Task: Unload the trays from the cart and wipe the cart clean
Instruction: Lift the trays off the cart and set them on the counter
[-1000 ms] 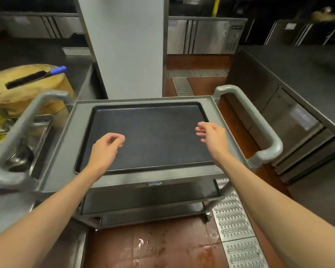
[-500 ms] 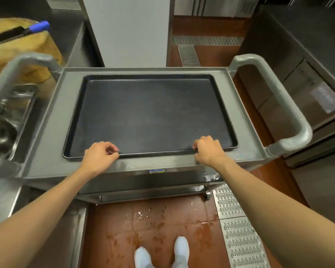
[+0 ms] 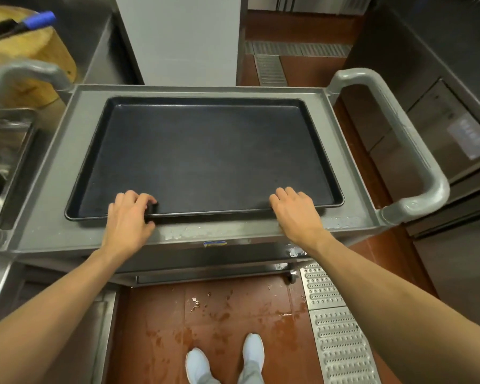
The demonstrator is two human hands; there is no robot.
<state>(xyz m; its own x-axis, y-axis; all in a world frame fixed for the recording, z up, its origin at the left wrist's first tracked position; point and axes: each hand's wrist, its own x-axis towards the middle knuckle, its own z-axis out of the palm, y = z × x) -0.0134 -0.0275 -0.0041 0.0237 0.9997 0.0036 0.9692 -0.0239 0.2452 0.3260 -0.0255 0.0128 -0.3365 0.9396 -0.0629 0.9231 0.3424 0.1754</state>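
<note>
Both hands, left hand (image 3: 128, 217) and right hand (image 3: 295, 213), clamp the near rim of the flat black rectangular tray (image 3: 205, 153) atop the grey metal cart (image 3: 53, 162).

Your tray (image 3: 205, 156) lies centred on the cart (image 3: 53, 217) top. Your left hand (image 3: 128, 217) and right hand (image 3: 295, 214) sit on the tray's near edge, towards its near-left and near-right corners. A chopping block (image 3: 25, 59) stands beyond the cart's far-left corner.
</note>
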